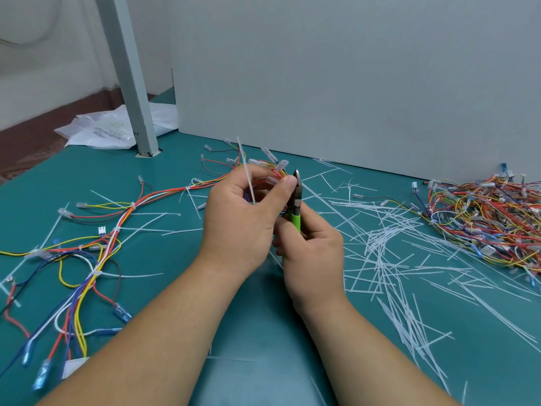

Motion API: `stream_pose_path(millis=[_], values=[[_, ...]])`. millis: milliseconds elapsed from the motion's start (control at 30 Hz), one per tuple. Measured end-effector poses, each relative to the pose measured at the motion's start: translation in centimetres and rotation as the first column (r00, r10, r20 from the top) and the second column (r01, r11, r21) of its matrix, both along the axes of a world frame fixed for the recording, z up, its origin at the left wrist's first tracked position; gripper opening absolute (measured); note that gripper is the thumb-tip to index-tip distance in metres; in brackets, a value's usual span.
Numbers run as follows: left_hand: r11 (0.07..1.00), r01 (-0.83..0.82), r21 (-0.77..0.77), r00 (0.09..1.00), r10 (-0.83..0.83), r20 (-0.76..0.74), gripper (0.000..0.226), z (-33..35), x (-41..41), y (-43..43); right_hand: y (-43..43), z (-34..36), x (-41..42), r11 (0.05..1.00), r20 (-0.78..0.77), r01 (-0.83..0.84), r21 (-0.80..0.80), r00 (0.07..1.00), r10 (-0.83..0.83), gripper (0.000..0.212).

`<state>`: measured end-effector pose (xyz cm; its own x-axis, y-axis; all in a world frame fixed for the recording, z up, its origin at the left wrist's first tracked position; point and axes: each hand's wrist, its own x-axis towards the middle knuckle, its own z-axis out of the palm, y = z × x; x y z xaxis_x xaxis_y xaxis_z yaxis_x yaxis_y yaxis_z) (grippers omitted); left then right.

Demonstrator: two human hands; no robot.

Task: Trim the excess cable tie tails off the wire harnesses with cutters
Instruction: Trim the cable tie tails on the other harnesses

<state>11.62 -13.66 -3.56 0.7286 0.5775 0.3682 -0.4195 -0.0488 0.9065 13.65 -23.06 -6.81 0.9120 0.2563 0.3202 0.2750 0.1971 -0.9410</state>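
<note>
Gripping the harness [164, 194] in my left hand [243, 218], its uncut tail [245, 168] standing up past the thumb; my right hand [313, 253] is wrapped round the green cutters [296, 200].

— Where are the jaws?

— Beside my left thumb tip, not on the tail yet. I'd set them flush against the tie head, clear of wires and skin, then squeeze.
</note>
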Motion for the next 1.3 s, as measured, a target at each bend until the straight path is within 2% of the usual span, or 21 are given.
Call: stream_pose_path(millis=[267, 767, 967, 1067, 1200, 1300], values=[[0.994, 0.101, 0.030, 0.995, -0.100, -0.011, 0.017, 0.34, -0.14, 0.36, -0.01, 0.15, 0.03, 1.000, 0.001, 0.028, 0.000, 1.000, -0.028, 0.026], [0.997, 0.074, 0.026, 0.997, -0.073, -0.035, 0.017, 0.10, 0.06, 0.40, 0.02, 0.37, 0.06, 0.999, -0.007, 0.034, 0.008, 0.999, -0.034, 0.031], [0.994, 0.099, 0.053, 0.994, -0.097, -0.047, 0.013, -0.07, 0.07, 0.45, 0.13, -0.04, 0.31, 0.997, -0.022, 0.079, 0.017, 0.997, -0.078, 0.019], [0.993, 0.097, 0.073, 0.994, -0.093, -0.062, 0.016, -0.14, 0.08, 0.39, 0.06, -0.18, 0.48, 0.995, -0.052, 0.098, 0.020, 0.994, -0.097, 0.017], [0.996, 0.075, 0.056, 0.996, -0.072, -0.050, 0.006, 0.04, 0.01, 0.35, 0.11, -0.05, 0.49, 0.994, -0.156, 0.075, 0.083, 0.986, -0.061, 0.026], [0.997, 0.048, 0.066, 0.998, -0.045, -0.041, 0.022, 0.14, -0.05, 0.44, 0.01, 0.13, 0.45, 0.993, -0.205, 0.065, 0.093, 0.978, -0.045, 0.033]])
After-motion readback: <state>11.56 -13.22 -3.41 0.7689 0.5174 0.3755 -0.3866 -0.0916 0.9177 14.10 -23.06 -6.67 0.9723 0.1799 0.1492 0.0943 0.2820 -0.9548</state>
